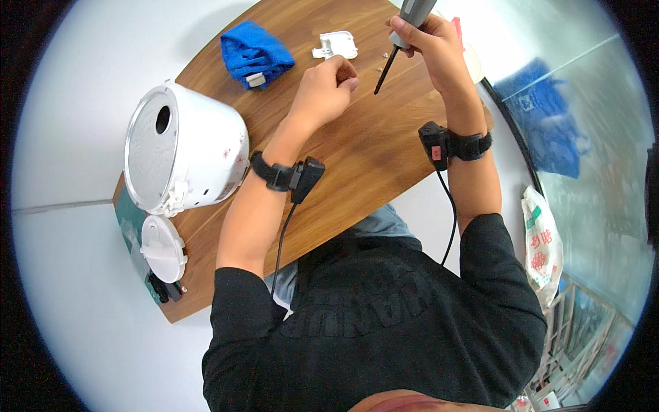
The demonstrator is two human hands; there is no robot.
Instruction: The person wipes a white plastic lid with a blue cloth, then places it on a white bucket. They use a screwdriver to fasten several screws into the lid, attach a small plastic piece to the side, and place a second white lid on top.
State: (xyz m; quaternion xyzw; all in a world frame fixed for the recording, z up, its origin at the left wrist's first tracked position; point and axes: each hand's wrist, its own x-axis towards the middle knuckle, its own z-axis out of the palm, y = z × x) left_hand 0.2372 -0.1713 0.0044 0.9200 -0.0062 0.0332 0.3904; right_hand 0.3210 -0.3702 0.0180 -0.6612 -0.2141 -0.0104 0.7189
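From my station I log, at near left on the counter [374,154], a white lid [163,250], then a white drum-shaped appliance [206,147]. Beyond, the left hand [325,90] has curled fingers, any pinch unclear to me; the right hand's [439,51] fingers wrap a grey screwdriver [400,40], tip downward. A white plastic part [338,45] lies just past the left hand.

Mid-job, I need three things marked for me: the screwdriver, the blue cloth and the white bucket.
Screwdriver [387,70]: head view, on the middle of its dark shaft.
Blue cloth [252,52]: head view, on the middle of its bunched folds.
White bucket [208,141]: head view, on its curved side wall.
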